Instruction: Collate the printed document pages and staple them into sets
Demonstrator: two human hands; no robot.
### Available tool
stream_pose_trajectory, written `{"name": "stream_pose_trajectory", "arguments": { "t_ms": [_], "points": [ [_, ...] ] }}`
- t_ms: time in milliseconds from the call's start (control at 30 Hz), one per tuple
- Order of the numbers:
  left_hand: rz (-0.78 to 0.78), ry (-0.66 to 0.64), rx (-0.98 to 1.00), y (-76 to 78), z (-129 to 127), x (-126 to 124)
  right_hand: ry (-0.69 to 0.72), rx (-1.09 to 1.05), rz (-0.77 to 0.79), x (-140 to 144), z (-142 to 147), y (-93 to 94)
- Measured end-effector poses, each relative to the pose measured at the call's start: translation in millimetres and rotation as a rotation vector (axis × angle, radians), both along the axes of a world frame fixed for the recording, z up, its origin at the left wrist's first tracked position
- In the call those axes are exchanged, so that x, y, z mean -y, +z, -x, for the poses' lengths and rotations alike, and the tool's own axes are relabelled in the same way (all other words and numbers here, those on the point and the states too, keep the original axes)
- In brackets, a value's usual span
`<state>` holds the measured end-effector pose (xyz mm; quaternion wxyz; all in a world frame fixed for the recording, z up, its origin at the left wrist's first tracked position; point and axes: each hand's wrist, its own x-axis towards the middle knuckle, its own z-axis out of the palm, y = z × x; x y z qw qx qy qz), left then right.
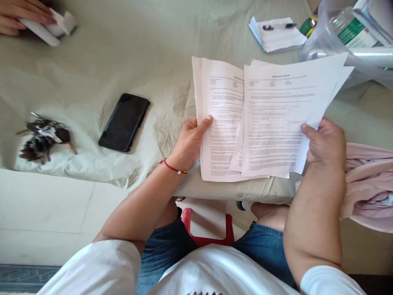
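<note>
My left hand (194,137) grips the left edge of some printed sheets (221,135), its thumb lying on the top page. On the other side, my right hand (326,143) pinches the right edge of more printed sheets (276,123), thumb in front and fingers hidden behind. The right-hand sheets overlap the left-hand ones in the middle. Both lots are held slightly fanned, over the front edge of the cloth-covered table. Small lines of text cover the pages, mostly too fine to read.
On the table cloth (166,49) lie a black phone (124,122) and a bunch of keys (46,137). A notepad (279,35) with a pen sits near a clear plastic bin (325,37). Pink fabric (368,180) is at right. Another person's hand (26,14) holds white paper (46,30).
</note>
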<state>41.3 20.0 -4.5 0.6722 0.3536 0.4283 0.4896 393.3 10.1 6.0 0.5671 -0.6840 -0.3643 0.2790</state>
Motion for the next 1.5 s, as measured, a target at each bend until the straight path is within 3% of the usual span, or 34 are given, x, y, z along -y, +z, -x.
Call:
{"name": "stream_pose_trajectory", "arguments": {
  "t_ms": [400, 833, 1100, 1300, 1500],
  "points": [
    [-0.046, -0.005, -0.006, -2.3, 1, -1, -0.094, 0.015, -0.052, -1, 5, 6.2],
    [-0.046, -0.001, -0.009, 0.4, -1, 0, -0.006, -0.035, 0.015, 0, 12, 6.7],
    [-0.025, 0.010, 0.001, -0.4, -3, 0, 0.118, -0.130, -0.012, 1, 25, 7.2],
    [-0.023, 0.014, 0.034, -1.9, -7, 0, 0.273, -0.177, 0.103, 2, 34, 2.1],
    [-0.019, 0.013, 0.002, 0.1, -10, 1, 0.340, -0.205, 0.150, 4, 41, 2.4]
  ]
}}
